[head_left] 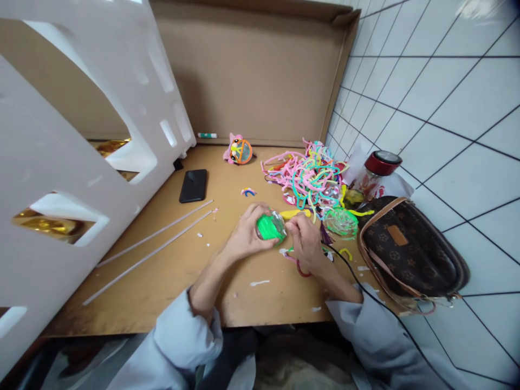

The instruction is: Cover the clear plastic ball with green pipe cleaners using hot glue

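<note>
My left hand (246,234) is wrapped round a small round object (268,227) with a bright green face and a clear rim. Close to its right edge is my right hand (304,238), its fingers pinched together; what they hold, if anything, is too small to make out. A yellow tool (296,214) lies just behind the right fingertips. Beyond the right hand sits a round piece with green strands (341,222). Behind it is a tangled heap of pink, turquoise and yellow fuzzy stems (304,173).
A black phone (193,186) and two thin white sticks (154,235) lie left. At the back are a pink and orange ornament (239,150) and a marker (207,135). A jar (368,176), a brown bag (412,249) and a black cable (374,292) are right.
</note>
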A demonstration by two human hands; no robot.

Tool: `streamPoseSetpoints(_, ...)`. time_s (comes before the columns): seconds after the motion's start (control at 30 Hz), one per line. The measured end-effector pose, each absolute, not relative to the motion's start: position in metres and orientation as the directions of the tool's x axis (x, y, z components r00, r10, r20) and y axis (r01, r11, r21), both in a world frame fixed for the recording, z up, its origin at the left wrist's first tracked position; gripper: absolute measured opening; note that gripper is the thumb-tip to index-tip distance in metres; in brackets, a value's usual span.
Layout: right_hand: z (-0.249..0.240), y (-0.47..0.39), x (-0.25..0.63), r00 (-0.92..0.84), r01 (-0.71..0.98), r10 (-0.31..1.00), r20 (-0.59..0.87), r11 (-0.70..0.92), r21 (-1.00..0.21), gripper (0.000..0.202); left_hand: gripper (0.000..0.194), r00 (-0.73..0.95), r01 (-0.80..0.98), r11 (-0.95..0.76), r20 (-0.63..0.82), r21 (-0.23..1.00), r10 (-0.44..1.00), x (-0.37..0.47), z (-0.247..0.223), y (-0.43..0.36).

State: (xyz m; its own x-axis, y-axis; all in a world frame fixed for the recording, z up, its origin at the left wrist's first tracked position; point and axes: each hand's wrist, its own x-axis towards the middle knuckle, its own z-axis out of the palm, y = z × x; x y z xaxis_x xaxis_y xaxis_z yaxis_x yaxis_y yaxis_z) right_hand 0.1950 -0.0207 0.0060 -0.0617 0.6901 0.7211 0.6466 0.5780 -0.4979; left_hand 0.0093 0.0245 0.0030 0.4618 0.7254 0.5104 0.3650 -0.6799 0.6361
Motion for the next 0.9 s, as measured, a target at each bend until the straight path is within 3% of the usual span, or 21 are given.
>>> streamPoseSetpoints(0.17, 0.030, -0.020, 0.179, 0.153, 0.572, 0.740, 0.655, 0.474, -0.669, 0.034, 0.051, 0.485, 0.396, -0.693, 0.504, 0.602, 0.715, 0.011, 0.006, 0.020)
streamPoseSetpoints(0.27, 0.034, -0.016, 0.168, 0.188, 0.547, 0.789, 0.585, 0.411, -0.729, 0.038, 0.049, 0.487, 0.402, -0.693, 0.501, 0.599, 0.715, 0.012, 0.007, 0.019)
streamPoseSetpoints(0.43, 0.028, 0.011, 0.175, 0.183, 0.478, 0.822, 0.539, 0.405, -0.779, 0.012, 0.050, 0.488, 0.387, -0.694, 0.504, 0.607, 0.713, 0.012, 0.007, 0.020)
streamPoseSetpoints(0.5, 0.029, 0.029, 0.188, 0.213, 0.496, 0.838, 0.503, 0.351, -0.794, 0.010, 0.051, 0.493, 0.383, -0.690, 0.496, 0.614, 0.715, 0.011, 0.007, 0.021)
streamPoseSetpoints(0.6, 0.032, 0.055, 0.213, 0.178, 0.730, 0.882, 0.436, 0.179, -0.660, 0.027, 0.051, 0.491, 0.370, -0.685, 0.494, 0.628, 0.718, 0.011, 0.006, 0.021)
streamPoseSetpoints(0.9, 0.030, 0.088, 0.266, 0.264, 0.905, 0.900, 0.346, -0.107, -0.412, 0.037, 0.049, 0.498, 0.362, -0.683, 0.489, 0.634, 0.717, 0.011, 0.009, 0.020)
